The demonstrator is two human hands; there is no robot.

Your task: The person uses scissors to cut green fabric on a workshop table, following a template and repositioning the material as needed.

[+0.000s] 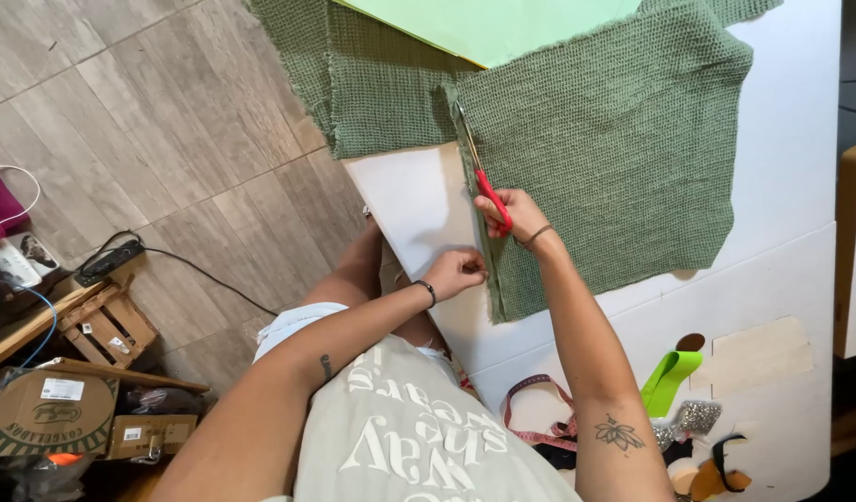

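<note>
green fabric (614, 158) edge on white table (790, 139): right hand (511, 216) grip pinching red scissors (484, 181), left hand (456, 271) pinching cut edge.

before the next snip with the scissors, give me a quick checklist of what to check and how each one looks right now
1. Right hand grips the red-handled scissors: ok, fingers are through the handles.
2. Blades lie along the cut line in the green woven fabric: ok, they point up along the slit.
3. Left hand pinches the narrow cut strip below the scissors: ok.
4. Left fingers away from the blades: ok, they sit below the handles.
5. Fabric flat on the white table: ok on the right side; the left part hangs off the edge.
6. How far the blades are open: cannot tell.
</note>
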